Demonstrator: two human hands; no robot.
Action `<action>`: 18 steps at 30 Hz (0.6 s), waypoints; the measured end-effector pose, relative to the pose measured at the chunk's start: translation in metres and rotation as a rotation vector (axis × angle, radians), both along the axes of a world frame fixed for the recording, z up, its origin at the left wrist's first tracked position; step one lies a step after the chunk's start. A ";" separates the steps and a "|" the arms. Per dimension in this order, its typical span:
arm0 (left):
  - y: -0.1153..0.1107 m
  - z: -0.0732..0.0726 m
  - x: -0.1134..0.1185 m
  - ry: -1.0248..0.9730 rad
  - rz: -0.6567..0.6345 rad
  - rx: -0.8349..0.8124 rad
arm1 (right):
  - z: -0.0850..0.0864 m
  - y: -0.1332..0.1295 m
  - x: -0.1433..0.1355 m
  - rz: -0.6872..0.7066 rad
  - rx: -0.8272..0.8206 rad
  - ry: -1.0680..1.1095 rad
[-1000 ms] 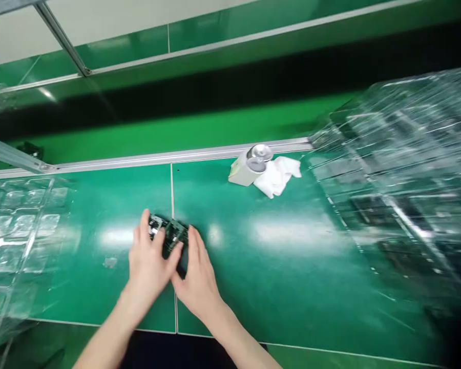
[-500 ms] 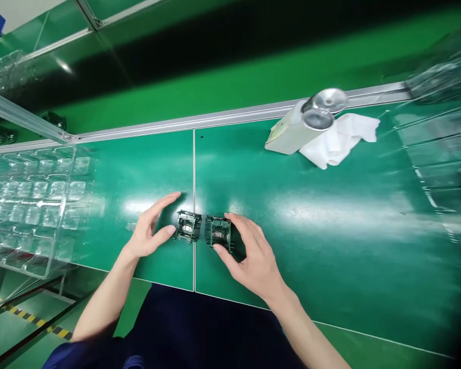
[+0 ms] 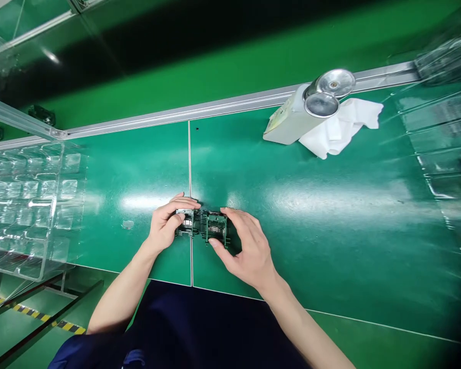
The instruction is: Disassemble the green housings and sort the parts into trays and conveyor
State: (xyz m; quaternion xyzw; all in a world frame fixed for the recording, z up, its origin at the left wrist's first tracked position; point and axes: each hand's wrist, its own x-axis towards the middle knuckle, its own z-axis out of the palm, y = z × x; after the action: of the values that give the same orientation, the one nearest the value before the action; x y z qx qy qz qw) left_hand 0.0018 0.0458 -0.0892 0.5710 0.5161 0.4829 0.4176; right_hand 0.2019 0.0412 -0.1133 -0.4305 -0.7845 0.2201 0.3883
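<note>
Two small dark green frame-like parts with thin pins and a silvery middle lie side by side on the bench, close together at the white seam. My left hand (image 3: 169, 221) is closed over the left green part (image 3: 189, 224), thumb on its near face and fingers across its top edge, hiding some of it. Around the right green part (image 3: 215, 228) my right hand (image 3: 249, 248) has its fingertips at the far corner and its thumb at the near edge. Whether the two parts touch each other I cannot tell.
Clear plastic trays with pockets (image 3: 26, 205) stand at the left, and more clear trays (image 3: 445, 148) at the right. A pale metal canister (image 3: 288, 120), two silver round-based cans (image 3: 321, 105) and white cloth (image 3: 346, 130) sit near the rear metal rail (image 3: 146, 119).
My left hand has moved right and closed from spread fingers onto the left part. My right hand stays at the right part. The view has shifted slightly.
</note>
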 end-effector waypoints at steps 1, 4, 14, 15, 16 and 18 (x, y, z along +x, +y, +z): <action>0.000 -0.002 0.000 -0.013 0.008 0.009 | 0.000 0.000 0.000 0.000 0.003 0.003; 0.000 -0.005 0.001 -0.042 0.002 0.041 | 0.001 0.000 0.000 0.001 0.024 0.024; 0.000 0.002 -0.007 -0.011 -0.146 -0.029 | 0.000 -0.001 0.002 0.016 0.036 0.049; -0.002 0.003 -0.010 -0.017 -0.175 -0.040 | 0.000 -0.002 0.002 0.018 0.043 0.047; -0.004 0.004 -0.013 -0.022 -0.203 -0.049 | 0.000 -0.002 0.003 0.018 0.046 0.043; -0.011 0.006 -0.020 0.008 -0.253 -0.063 | 0.001 -0.004 0.005 0.016 0.030 0.023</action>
State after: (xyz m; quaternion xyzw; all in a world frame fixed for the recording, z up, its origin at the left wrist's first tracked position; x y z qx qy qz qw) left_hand -0.0182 0.0346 -0.0836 0.6201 0.4563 0.4078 0.4909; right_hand 0.2064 0.0371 -0.1128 -0.4156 -0.7866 0.2165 0.4021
